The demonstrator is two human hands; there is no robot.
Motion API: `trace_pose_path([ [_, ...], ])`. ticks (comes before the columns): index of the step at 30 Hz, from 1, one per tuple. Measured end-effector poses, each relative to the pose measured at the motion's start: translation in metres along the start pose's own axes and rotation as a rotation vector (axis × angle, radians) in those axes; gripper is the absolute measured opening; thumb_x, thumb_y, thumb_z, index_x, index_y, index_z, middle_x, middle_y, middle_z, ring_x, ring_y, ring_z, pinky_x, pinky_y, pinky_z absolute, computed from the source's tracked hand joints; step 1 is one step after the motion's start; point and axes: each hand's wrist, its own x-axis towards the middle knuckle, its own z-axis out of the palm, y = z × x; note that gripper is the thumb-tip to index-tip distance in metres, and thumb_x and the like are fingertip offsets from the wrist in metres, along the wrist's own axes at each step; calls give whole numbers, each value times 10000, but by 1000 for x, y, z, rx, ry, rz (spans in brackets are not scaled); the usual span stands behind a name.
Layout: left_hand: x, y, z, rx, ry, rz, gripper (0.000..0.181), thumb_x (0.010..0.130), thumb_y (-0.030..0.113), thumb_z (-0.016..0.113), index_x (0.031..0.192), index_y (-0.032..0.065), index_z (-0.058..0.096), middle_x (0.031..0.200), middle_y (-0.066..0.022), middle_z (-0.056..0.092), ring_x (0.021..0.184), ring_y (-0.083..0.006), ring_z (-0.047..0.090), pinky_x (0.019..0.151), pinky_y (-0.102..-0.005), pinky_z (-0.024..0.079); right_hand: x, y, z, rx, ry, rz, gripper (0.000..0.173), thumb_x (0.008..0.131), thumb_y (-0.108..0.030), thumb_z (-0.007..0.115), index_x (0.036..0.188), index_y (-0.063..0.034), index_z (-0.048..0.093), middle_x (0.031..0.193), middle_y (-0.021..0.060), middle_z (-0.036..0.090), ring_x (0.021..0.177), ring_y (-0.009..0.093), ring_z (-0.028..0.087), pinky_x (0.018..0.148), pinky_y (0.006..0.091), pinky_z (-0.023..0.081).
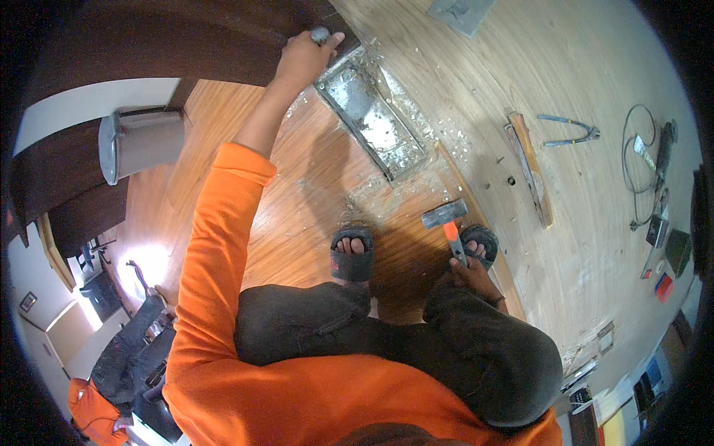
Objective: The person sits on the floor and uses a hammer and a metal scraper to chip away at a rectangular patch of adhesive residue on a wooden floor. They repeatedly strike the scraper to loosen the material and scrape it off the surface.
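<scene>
My left hand point(304, 58) is closed in a fist at the edge of a dark brown panel point(234, 39). A round metal tool end point(319, 35), seemingly a chisel's head, sticks up from the fist; the rest of the tool is hidden. Just below this hand lies a rectangular recess point(357, 146) in the floor, its edges metallic, with white dust and chips inside. Low beside my right knee, my right hand point(474, 277) grips a club hammer point(444, 214) by its grey and orange handle. The hammer's head points away from me, near my sandalled right foot.
Broken chips point(452, 134) litter the floor around the recess. To the right lie wood strips point(530, 170), end-cutting pincers point(569, 131) and a corded power tool point(665, 150). A grey bin point(145, 139) is at left. Another person point(128, 345) in orange is at lower left.
</scene>
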Motion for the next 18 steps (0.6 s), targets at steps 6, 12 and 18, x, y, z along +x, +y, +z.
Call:
trace_pose_path([
  [6,-2,5,21,95,27,31,532,942,550,564,820,53,712,826,-173,717,793,-399,679,785,-465,537,-9,-24,-1,-12,-39,-25,445,975,-496,564,936,-53,589,814,54,623,777,183,571,740,344,464],
  [12,-11,9,5,-497,11,-117,476,956,499,561,899,62,741,828,-136,739,813,-329,704,826,-407,535,-14,-33,2,35,-18,-33,347,1015,-378,548,865,-65,530,736,-26,509,695,109,466,633,296,401],
  [18,-1,19,-21,-274,-67,-83,451,955,485,598,883,58,723,806,-97,738,673,-202,646,686,-349,519,-5,-6,1,13,13,-4,473,963,-512,574,990,-42,619,829,74,632,776,204,582,746,349,467],
])
